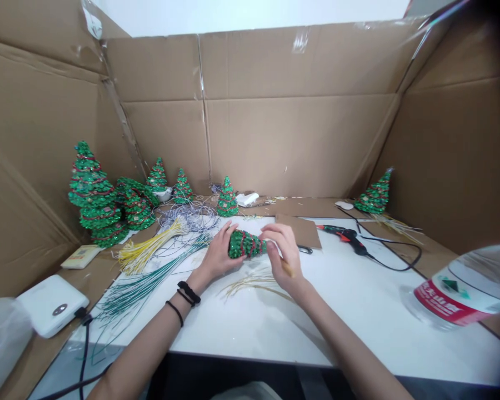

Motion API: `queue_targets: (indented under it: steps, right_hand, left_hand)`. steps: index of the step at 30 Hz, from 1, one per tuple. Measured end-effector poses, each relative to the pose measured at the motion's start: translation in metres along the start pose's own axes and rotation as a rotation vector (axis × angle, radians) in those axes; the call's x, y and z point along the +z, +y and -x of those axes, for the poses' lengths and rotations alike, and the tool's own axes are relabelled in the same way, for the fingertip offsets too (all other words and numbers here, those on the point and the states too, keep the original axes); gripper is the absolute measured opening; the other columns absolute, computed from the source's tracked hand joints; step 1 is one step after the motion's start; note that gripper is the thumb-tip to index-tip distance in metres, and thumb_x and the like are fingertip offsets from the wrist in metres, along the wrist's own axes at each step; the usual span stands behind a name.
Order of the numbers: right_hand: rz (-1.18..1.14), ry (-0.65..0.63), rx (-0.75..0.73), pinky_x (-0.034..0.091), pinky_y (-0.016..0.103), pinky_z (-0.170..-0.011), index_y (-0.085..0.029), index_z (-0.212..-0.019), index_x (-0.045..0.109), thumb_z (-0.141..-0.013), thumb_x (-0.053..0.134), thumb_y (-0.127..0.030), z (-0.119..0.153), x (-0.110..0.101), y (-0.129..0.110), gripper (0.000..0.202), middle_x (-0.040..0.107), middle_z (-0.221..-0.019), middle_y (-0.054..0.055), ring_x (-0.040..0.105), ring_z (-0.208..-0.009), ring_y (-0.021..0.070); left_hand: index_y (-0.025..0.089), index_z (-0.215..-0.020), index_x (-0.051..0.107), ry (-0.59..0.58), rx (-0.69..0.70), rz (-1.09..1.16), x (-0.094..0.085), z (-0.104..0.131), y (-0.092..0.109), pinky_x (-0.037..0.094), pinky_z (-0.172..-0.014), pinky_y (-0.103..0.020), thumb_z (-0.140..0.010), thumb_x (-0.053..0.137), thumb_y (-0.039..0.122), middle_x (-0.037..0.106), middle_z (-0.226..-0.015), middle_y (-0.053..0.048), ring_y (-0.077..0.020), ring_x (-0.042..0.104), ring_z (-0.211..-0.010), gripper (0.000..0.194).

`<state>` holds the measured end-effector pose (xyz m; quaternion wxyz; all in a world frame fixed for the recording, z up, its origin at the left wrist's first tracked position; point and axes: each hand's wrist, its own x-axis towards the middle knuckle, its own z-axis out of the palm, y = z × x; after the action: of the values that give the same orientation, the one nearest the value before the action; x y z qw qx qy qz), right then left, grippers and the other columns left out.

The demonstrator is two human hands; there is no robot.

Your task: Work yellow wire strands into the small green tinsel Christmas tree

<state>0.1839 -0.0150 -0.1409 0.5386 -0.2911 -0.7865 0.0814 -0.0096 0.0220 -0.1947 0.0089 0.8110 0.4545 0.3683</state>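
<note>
My left hand (221, 250) is wrapped round the wide end of a small green Christmas tree (246, 244) with red garland. The tree lies on its side, its tip to the right. At the tip, my right hand (284, 253) is closed on a slim tool with a tan handle (288, 270); its exact kind is hidden by the fingers. Pale yellow strands (250, 282) lie on the white table below the tree. Left of my left hand are a bundle of green wires (150, 294) and a bundle of yellow wires (154, 247).
Several finished trees (91, 189) stand at the back left, another tree (375, 193) at the back right. A glue gun (345, 238) with its cord lies to the right, near a cardboard piece (300, 230). A large bottle (462, 289) and a white box (52, 305) flank the table.
</note>
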Motion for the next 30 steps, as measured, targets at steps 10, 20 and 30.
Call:
queue_targets:
  steps: [10,20,30]
  right_hand:
    - [0.588,-0.967,0.119,0.030,0.025,-0.056,-0.019,-0.113,0.052,-0.086,0.049,-0.021,0.011,0.018,0.017,0.027,0.068,-0.079,0.009,0.063,-0.070,0.0223]
    - [0.464,-0.961,0.225,0.024,0.025,-0.056,-0.019,-0.091,0.059,-0.081,0.047,-0.010,0.011,0.017,0.029,0.018,0.067,-0.081,0.005,0.060,-0.072,0.0167]
    - [0.488,-0.929,0.193,0.025,0.026,-0.056,-0.019,-0.090,0.057,-0.081,0.046,-0.009,0.013,0.017,0.037,0.017,0.067,-0.080,0.005,0.061,-0.072,0.0178]
  left_hand:
    - [0.021,-0.141,0.019,0.016,-0.076,-0.077,0.002,0.004,-0.005,0.015,-0.112,-0.047,-0.078,0.054,0.054,0.030,-0.146,-0.013,-0.0274,0.023,-0.136,0.079]
    - [0.018,-0.139,0.024,0.096,-0.061,-0.070,0.002,0.005,-0.004,0.018,-0.110,-0.046,-0.088,0.042,0.044,0.035,-0.142,-0.013,-0.0251,0.024,-0.135,0.060]
    - [0.018,-0.122,0.045,0.275,0.026,-0.152,-0.012,0.006,0.013,0.033,-0.096,-0.041,-0.088,0.042,0.024,0.054,-0.117,-0.010,-0.0228,0.045,-0.111,0.034]
